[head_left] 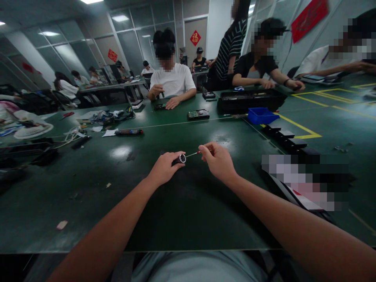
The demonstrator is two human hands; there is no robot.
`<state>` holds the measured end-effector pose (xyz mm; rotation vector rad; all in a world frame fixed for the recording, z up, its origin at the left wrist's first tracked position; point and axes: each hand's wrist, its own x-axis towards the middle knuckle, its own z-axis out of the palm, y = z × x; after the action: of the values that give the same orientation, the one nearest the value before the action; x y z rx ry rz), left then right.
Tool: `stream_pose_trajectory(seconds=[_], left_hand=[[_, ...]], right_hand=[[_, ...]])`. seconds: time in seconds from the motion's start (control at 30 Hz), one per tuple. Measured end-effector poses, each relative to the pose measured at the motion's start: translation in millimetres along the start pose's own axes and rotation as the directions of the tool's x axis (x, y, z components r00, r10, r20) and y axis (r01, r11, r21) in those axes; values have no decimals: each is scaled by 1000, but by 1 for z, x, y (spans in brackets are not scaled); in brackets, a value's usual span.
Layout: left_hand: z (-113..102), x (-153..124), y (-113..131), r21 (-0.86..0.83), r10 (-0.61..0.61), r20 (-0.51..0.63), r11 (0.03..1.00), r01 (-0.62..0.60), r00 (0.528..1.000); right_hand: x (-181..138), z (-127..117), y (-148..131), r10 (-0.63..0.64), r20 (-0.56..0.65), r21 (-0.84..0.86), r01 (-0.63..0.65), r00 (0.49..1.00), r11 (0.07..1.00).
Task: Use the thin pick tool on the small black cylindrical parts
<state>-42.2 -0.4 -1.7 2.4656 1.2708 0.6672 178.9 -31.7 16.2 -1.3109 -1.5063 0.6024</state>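
My left hand (165,167) is closed around a small dark cylinder with a bright ring at its end (182,158); the rest of the cylinder is hidden by my fingers. Between the fingertips of my right hand (217,159) is a thin screwdriver (192,154) with a reddish handle, mostly covered by the hand. Its slim metal shaft points left, with the tip at or close to the ringed end. Whether the tip touches it I cannot tell. Both hands are just above the green table (188,219).
Across the table a person in a white shirt (173,80) works on a circuit board. Hard drives (198,114), a black tray (251,102) and a blue bin (262,116) stand toward the back. An electric screwdriver (129,132) lies left. Black brackets (286,137) line the right.
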Motion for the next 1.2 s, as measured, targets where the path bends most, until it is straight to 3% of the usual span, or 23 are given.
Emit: stream_pose_trajectory(seconds=[0.13, 0.37, 0.53, 0.73, 0.87, 1.0, 1.1, 1.2], left_hand=[[0, 0, -2, 15, -5, -4, 1000, 5, 1000], [1, 0, -3, 11, 9, 1, 1000, -9, 1000], [2, -1, -3, 18, 1, -3, 1000, -1, 1000], [1, 0, -2, 11, 1, 11, 1000, -1, 1000], [2, 0, -2, -15, -18, 3, 1000, 18, 1000], [2, 1, 0, -91, -61, -66, 994, 55, 996], [-4, 1, 3, -105, 1, -96, 994, -11, 995], [-12, 3, 4, -19, 93, -56, 995, -94, 994]], right_hand=[[-2, 2, 3, -96, 52, 77, 92, 994, 993], [-3, -1, -1, -5, 90, -58, 10, 996, 998], [-4, 1, -2, -68, 86, -33, 71, 994, 997], [-4, 4, 3, -51, 57, -44, 54, 997, 998], [-5, 9, 6, 11, 7, 153, -12, 1000, 988], [-1, 16, 10, 80, 18, 424, -80, 997, 902], [5, 17, 17, 198, 56, 593, -193, 979, 782], [11, 15, 25, 275, 145, 597, -306, 950, 741]])
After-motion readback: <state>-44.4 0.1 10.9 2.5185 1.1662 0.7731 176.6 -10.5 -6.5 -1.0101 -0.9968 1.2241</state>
